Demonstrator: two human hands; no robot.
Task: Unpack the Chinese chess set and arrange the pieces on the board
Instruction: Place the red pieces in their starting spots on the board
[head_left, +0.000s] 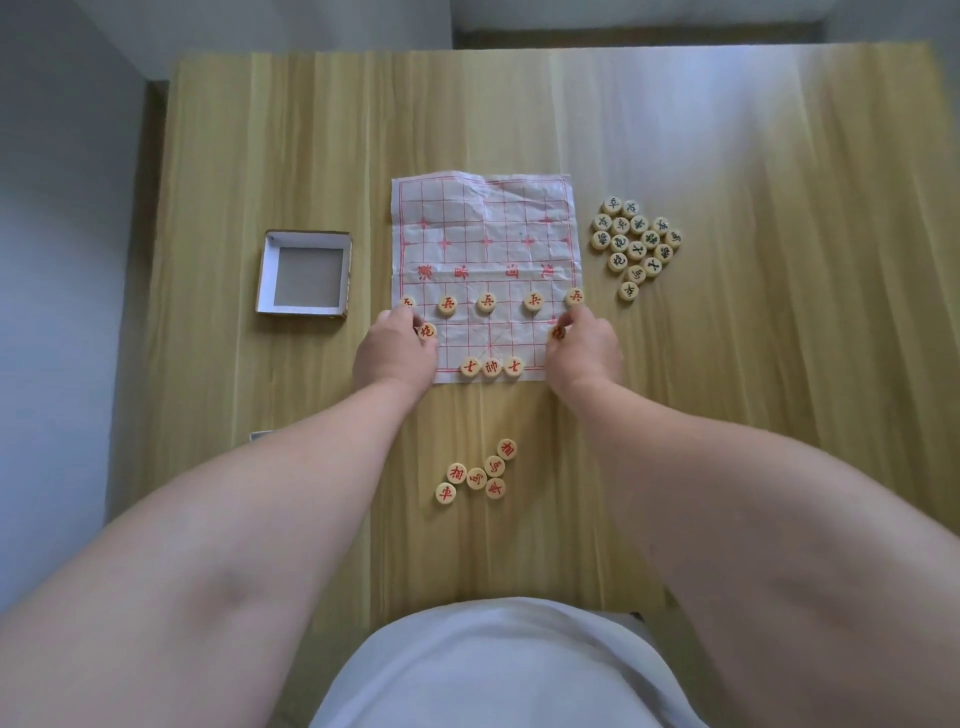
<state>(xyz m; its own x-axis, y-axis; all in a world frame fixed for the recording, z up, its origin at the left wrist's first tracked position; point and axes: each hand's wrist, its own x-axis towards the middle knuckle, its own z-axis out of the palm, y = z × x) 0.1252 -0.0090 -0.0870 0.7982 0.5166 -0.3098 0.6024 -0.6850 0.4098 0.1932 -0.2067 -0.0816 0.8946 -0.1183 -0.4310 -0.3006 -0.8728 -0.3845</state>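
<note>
1. A paper board (485, 234), creased and printed with a red grid, is seen lying flat on a wooden tabletop (727, 156), viewed from above.
2. The left hand (397, 351) is closed in a pinch on a red cannon piece (427, 331) near the board's left edge; the right hand (584, 345) is pinched on a matching red piece (558, 332) near the right edge, its face mostly hidden.
3. Both pieces are judged to be in the act of being set on the cannon points. Each should be centred on a line crossing, one row behind the soldiers, and lowered gently so the light paper is not dragged.
4. Five red soldiers, such as the middle one (487, 302), marked 兵, are placed in a row. On the nearest row, 帅 (491, 367) is flanked by two advisers.
5. Six red pieces (476, 478) wait on the tabletop near the body, reading 相, 马 and 车.
6. The dark-lettered pieces (636, 244) lie clustered right of the board, untouched.
7. River characters are printed across the board's middle; 漢界 can be read.
8. An empty white box (306, 273) sits left of the board.
</note>
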